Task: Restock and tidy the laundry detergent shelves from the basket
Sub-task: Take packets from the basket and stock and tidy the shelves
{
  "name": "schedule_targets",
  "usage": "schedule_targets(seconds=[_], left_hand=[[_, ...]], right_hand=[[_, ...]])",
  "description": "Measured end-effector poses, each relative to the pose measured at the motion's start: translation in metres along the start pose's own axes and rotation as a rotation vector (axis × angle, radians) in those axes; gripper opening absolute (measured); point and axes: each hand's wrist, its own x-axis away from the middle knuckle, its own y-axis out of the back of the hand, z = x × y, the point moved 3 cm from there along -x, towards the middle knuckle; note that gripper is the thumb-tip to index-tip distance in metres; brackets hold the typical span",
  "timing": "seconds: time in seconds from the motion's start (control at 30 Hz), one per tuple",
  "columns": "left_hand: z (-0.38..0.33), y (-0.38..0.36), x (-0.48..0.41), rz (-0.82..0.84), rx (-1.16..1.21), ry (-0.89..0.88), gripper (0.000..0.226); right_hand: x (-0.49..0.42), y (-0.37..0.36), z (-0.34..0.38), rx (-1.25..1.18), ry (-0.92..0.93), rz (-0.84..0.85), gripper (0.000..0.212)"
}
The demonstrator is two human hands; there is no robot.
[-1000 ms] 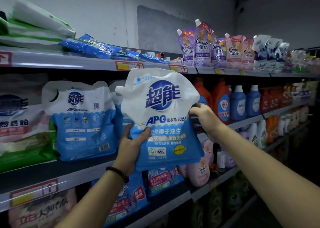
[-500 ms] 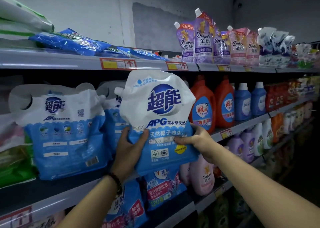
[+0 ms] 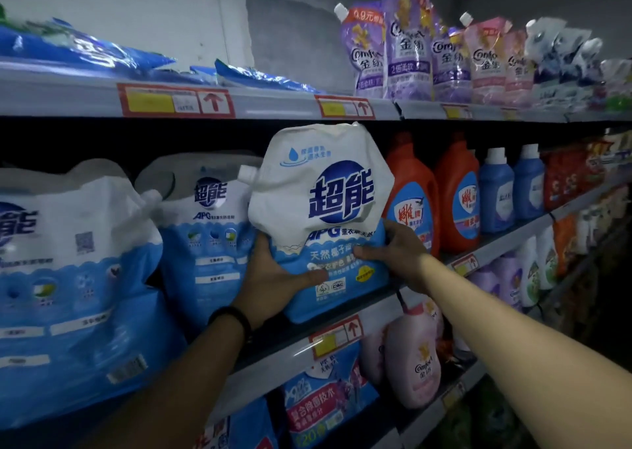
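Pouch point(image 3: 321, 216) lower and deeper in the gap than a second ago; right hand point(image 3: 396, 253) down from top corner to lower right side. Left hand point(image 3: 273, 277) cups lower left, thumb across front; both grip it. Pouch at middle shelf point(image 3: 273, 349) edge, matching pouch point(image 3: 205, 236) at 9 o'clock, orange bottle point(image 3: 410, 202) at 3. Placement looks nearly done. Long axis near upright; spout aims 10 o'clock, label faces out.

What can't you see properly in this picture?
Head view only.
Shelf price tag: print blurred, too small.
Detergent pouch: lower label partly covered by left hand and right hand.
Leftmost pouch: cut off by the left edge.
Far-right packs: dark and blurred.
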Motion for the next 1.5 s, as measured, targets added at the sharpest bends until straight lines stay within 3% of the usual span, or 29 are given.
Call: schedule_targets(seconds=[0.17, 0.27, 0.37, 0.43, 0.57, 0.77, 0.93, 1.03, 1.1, 1.17, 1.27, 1.37, 1.5], left_hand=[[0.023, -0.025, 0.004, -0.005, -0.065, -0.063, 0.099], [0.027, -0.028, -0.003, 0.027, -0.054, -0.009, 0.093], [0.031, -0.029, -0.01, 0.004, -0.069, 0.001, 0.08], [0.035, -0.031, -0.012, -0.047, -0.086, -0.004, 0.068], [0.039, -0.036, -0.015, -0.12, -0.12, 0.006, 0.06], [0.049, -0.043, -0.014, -0.24, -0.079, 0.088, 0.05], [0.045, -0.041, -0.015, -0.168, -0.158, 0.118, 0.044], [0.036, -0.026, -0.011, 0.013, -0.326, 0.22, 0.055], [0.03, -0.012, -0.002, 0.038, -0.443, 0.235, 0.052], [0.021, 0.0, 0.015, -0.004, -0.541, 0.119, 0.033], [0.008, 0.02, 0.048, 0.024, -0.767, -0.149, 0.024], [0.002, 0.052, 0.076, 0.068, -1.091, -0.369, 0.026], [0.02, 0.098, 0.098, 0.144, -1.323, -0.273, 0.035]], right_hand=[[-0.004, 0.014, -0.041, 0.05, -0.022, 0.043, 0.048], [-0.003, 0.021, -0.046, 0.089, -0.07, 0.078, 0.049], [-0.008, 0.026, -0.036, 0.153, -0.118, 0.123, 0.054], [-0.008, 0.025, -0.032, 0.041, -0.172, 0.138, 0.056], [-0.009, 0.012, -0.027, -0.028, -0.097, -0.041, 0.041], [-0.015, -0.013, -0.034, 0.058, -0.011, -0.328, 0.043], [-0.005, -0.024, -0.033, 0.427, -0.09, -0.374, 0.048], [0.006, -0.032, -0.022, 0.806, -0.293, -0.24, 0.052], [0.018, -0.039, -0.008, 0.827, -0.362, -0.275, 0.055], [0.035, -0.049, 0.002, 0.758, -0.394, -0.387, 0.059], [0.061, -0.073, 0.02, 0.781, -0.244, -0.47, 0.048], [0.078, -0.107, 0.038, 0.771, -0.072, -0.361, 0.021], [0.082, -0.156, 0.049, 0.648, -0.116, -0.101, 0.026]])
